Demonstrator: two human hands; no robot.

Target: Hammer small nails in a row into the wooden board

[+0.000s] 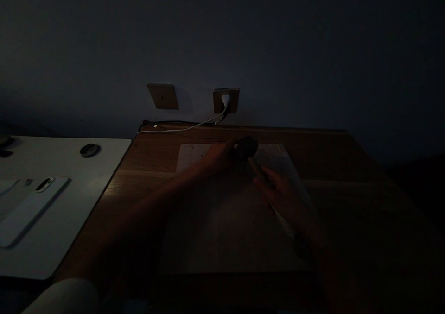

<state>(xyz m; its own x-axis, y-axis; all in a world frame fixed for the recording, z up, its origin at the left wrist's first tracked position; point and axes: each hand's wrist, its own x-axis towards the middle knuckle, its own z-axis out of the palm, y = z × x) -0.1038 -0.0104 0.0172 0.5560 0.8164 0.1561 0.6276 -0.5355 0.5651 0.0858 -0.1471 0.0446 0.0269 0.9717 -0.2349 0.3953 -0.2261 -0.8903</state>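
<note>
My right hand (278, 191) is wrapped round the wooden handle of a hammer (256, 168). Its dark, thick head points away from me, over the far part of a pale flat board (222, 230). Just left of the head, my left hand (218, 156) rests low over the board with its fingers drawn together. Their tips are lost in shadow beside the hammer head, so what they pinch, if anything, is hidden. A tiny shiny bit (201, 156) lies on the board by my left wrist. The scene is very dark.
The board lies on a wooden table (128, 177). A white table (79, 184) adjoins it on the left, bearing a phone (31, 212) and a round dark object (89, 150). Behind, a white cable (181, 130) runs to a wall socket (218, 102), beside another wall plate (163, 96).
</note>
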